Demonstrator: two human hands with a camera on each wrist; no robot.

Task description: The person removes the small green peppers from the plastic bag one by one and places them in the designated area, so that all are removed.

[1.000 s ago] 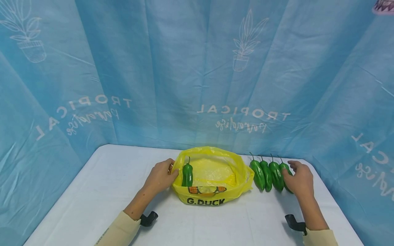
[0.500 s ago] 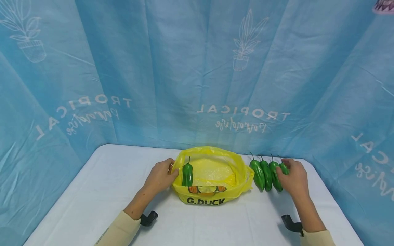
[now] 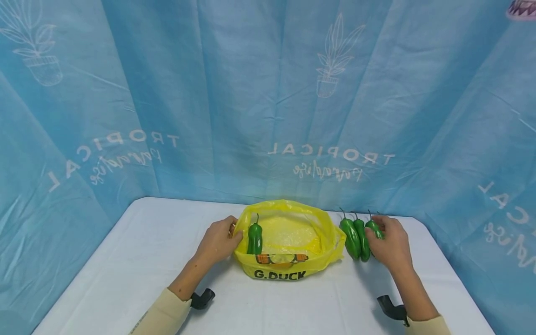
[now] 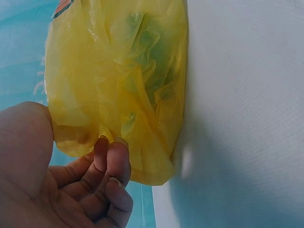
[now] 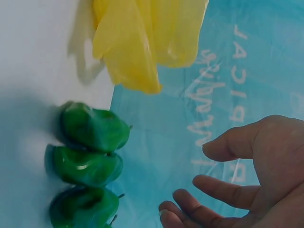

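Observation:
A yellow plastic bag printed "G.DUCK" stands with its mouth spread wide. My left hand pinches the bag's left rim; in the left wrist view its curled fingertips press the outside of the plastic. One green pepper is inside the bag, at its left. To the right of the bag, several green peppers lie side by side, among them a left-hand pepper and a slimmer pepper. My right hand hovers over the right end of this row, fingers apart, holding nothing, and partly covers the peppers there.
A white cloth covers the table. Blue curtain with white print hangs close behind the table and along both sides. The bag's crumpled right corner reaches close to the row of peppers.
My right hand has moved left along the row of peppers, covering the rightmost one and part of its neighbour. My left hand, the bag and the peppers have not visibly moved.

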